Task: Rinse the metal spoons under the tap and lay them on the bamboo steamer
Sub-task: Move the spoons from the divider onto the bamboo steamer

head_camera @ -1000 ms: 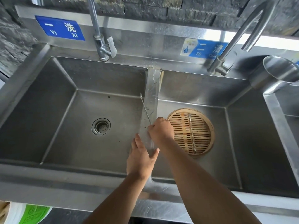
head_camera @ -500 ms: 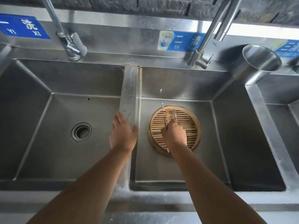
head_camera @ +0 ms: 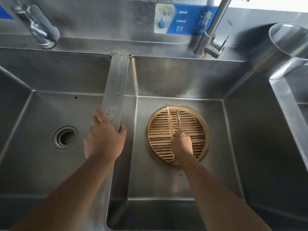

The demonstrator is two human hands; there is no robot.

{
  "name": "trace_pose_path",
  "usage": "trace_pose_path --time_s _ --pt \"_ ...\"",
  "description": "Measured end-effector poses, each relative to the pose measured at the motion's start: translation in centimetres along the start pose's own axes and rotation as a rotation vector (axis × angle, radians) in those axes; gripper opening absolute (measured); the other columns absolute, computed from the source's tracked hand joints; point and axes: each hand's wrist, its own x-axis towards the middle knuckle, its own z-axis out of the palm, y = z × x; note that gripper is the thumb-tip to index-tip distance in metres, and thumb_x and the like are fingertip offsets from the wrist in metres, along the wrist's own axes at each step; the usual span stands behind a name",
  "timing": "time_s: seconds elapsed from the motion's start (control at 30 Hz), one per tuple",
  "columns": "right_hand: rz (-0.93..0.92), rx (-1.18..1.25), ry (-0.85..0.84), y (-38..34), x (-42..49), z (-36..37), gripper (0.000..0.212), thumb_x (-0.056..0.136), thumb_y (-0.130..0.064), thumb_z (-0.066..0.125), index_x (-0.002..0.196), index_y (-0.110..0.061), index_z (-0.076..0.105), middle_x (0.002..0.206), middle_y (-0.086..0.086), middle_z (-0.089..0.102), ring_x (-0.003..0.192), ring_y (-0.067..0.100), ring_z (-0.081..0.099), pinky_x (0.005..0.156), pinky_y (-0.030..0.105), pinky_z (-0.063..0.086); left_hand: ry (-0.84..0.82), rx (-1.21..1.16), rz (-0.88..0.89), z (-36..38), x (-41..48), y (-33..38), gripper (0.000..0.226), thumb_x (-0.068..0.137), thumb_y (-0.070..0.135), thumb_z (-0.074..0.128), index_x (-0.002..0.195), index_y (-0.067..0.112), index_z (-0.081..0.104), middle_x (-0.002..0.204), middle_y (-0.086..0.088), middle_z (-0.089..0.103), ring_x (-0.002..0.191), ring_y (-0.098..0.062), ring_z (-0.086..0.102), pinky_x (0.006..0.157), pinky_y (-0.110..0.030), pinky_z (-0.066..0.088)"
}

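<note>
A round bamboo steamer point(head_camera: 195, 130) lies on the floor of the middle basin. Two thin metal spoons rest side by side on its slats, one on the left point(head_camera: 169, 117) and one on the right point(head_camera: 178, 119), bowls pointing away from me. My right hand point(head_camera: 182, 145) hovers over the steamer's near half, fingers closed on a spoon handle; which of the two it grips is hard to tell. My left hand point(head_camera: 105, 140) rests flat on the divider point(head_camera: 116, 90) between the basins, fingers apart, holding nothing.
The middle basin's tap point(head_camera: 213, 30) stands at the back right, with no water running. Another tap point(head_camera: 36, 29) stands over the left basin, which has a drain point(head_camera: 65, 137). A steel cup point(head_camera: 286, 47) sits on the right ledge.
My right hand carried a spoon from the divider over to the steamer and lowered it beside the one lying there. My left hand stayed on the divider. The view shifted right and closer.
</note>
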Motion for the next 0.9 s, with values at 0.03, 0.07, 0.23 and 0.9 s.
trace_pose_path --time_s 0.03,0.07,0.23,0.9 --pt "0.018 0.014 0.001 0.2 0.5 0.4 0.017 0.096 -0.005 0.042 0.102 -0.006 0.058 0.094 0.016 0.067 0.084 0.031 0.067 0.074 0.047 0.062 0.002 0.006 -0.002 0.1 0.2 0.1 0.083 0.085 0.047 0.061 0.146 0.006 0.021 0.133 -0.016 0.050 0.102 -0.045 0.062 0.073 -0.049 0.049" --pt "0.031 0.018 0.006 0.4 1.0 0.9 0.018 0.095 -0.004 0.042 0.100 -0.007 0.059 0.093 0.015 0.067 0.083 0.029 0.066 0.073 0.045 0.062 0.006 0.012 -0.002 0.1 0.4 0.1 0.082 0.085 0.047 0.061 0.144 0.005 0.024 0.131 -0.016 0.050 0.101 -0.045 0.062 0.072 -0.049 0.049" --pt "0.083 0.082 -0.029 1.9 2.2 3.0 0.018 0.096 -0.005 0.047 0.098 -0.006 0.065 0.096 0.015 0.069 0.085 0.032 0.072 0.075 0.046 0.063 0.009 0.015 0.003 0.1 0.8 0.2 0.078 0.085 0.047 0.062 0.139 0.003 0.029 0.128 -0.018 0.053 0.098 -0.047 0.062 0.074 -0.049 0.050" --pt "0.103 0.070 -0.077 3.5 4.9 4.9 0.011 0.097 -0.004 0.053 0.098 -0.006 0.064 0.096 0.014 0.071 0.083 0.030 0.074 0.073 0.043 0.064 0.081 -0.004 0.012 0.5 1.2 0.2 0.068 0.083 0.048 0.064 0.128 0.006 0.036 0.122 -0.018 0.057 0.095 -0.049 0.062 0.071 -0.048 0.047"
